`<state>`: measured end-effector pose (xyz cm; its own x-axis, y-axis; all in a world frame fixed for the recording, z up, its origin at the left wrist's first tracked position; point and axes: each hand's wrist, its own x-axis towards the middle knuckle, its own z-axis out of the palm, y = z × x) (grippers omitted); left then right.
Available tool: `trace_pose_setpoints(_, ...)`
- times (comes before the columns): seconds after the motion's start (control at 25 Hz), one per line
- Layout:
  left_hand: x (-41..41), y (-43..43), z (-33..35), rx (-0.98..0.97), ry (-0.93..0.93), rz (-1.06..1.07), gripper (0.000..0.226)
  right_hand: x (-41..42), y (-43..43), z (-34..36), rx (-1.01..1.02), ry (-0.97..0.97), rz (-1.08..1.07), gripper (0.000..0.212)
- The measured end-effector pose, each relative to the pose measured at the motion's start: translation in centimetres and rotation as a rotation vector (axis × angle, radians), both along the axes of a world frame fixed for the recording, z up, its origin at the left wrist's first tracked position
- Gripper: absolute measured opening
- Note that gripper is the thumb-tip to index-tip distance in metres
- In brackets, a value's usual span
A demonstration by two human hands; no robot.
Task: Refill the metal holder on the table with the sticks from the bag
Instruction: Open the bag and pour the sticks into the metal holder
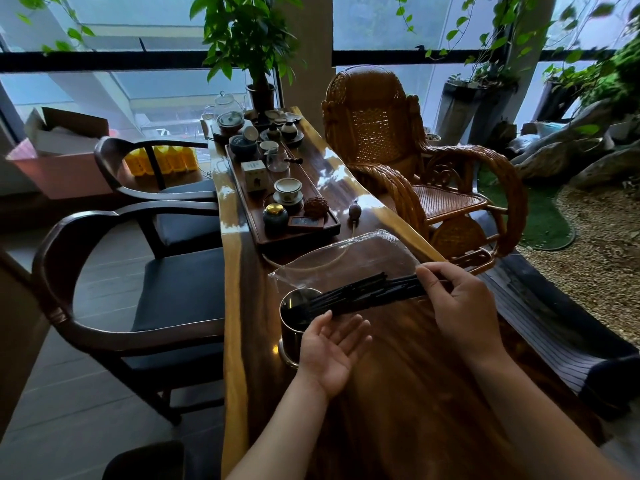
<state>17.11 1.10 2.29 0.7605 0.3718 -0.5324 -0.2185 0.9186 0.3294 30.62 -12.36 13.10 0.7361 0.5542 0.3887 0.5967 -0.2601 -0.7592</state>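
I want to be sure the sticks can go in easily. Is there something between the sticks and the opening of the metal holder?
Nothing visible blocks it. The right hand grips the black sticks, whose far ends already reach the open mouth of the metal holder. The left hand lies open just under the bundle, beside the holder, not over its mouth.

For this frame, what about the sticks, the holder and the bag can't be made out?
- Head view: the sticks' count; they are dark and bunched.
- Their right ends, covered by the right hand.
- Inside of the metal holder: dark, with stick tips across its mouth.
- The holder's base, partly behind the open left hand.
- Whether the clear bag still holds sticks: glare and the bundle hide it.
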Motion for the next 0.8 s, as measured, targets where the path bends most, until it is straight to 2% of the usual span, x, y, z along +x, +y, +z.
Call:
trace_pose_setpoints(0.08,-1.0,-0.3,0.2,0.185,0.224,-0.071,0.028,0.0,0.3,0.2,0.005,-0.011,0.004,0.013)
trace_pose_setpoints(0.12,-1.7,-0.4,0.3,0.366,0.338,-0.074,0.022,0.0,0.4,0.3,0.0,-0.013,0.009,0.013)
trace_pose_setpoints(0.24,-4.0,0.6,1.0,1.093,0.583,0.052,0.011,0.2,0.8,0.6,-0.01,-0.039,0.028,0.013)
trace_pose_setpoints(0.32,-4.8,2.4,2.4,1.45,0.74,0.209,0.019,0.3,0.9,0.8,-0.005,-0.057,0.036,0.012)
trace_pose_setpoints(0.36,-4.8,3.5,3.2,1.549,0.777,0.301,0.028,0.3,1.0,0.9,-0.007,-0.066,0.041,0.012)
trace_pose_setpoints(0.44,-4.3,5.9,4.8,1.706,0.731,0.358,0.051,0.3,1.2,1.1,-0.027,-0.077,0.048,0.011)
trace_pose_setpoints(0.52,-3.4,8.0,6.1,1.876,0.668,0.239,0.063,0.2,1.4,1.3,-0.051,-0.077,0.051,0.011)
trace_pose_setpoints(0.6,-2.6,9.4,6.9,1.923,0.635,0.135,0.056,0.3,1.6,1.3,-0.065,-0.073,0.051,0.014)
trace_pose_setpoints(0.72,-2.1,10.5,7.2,1.911,0.56,0.173,0.024,0.3,1.7,1.5,-0.066,-0.067,0.048,0.017)
trace_pose_setpoints(0.8,-2.2,10.7,7.3,1.899,0.543,0.189,0.014,0.3,1.7,1.6,-0.071,-0.069,0.047,0.017)
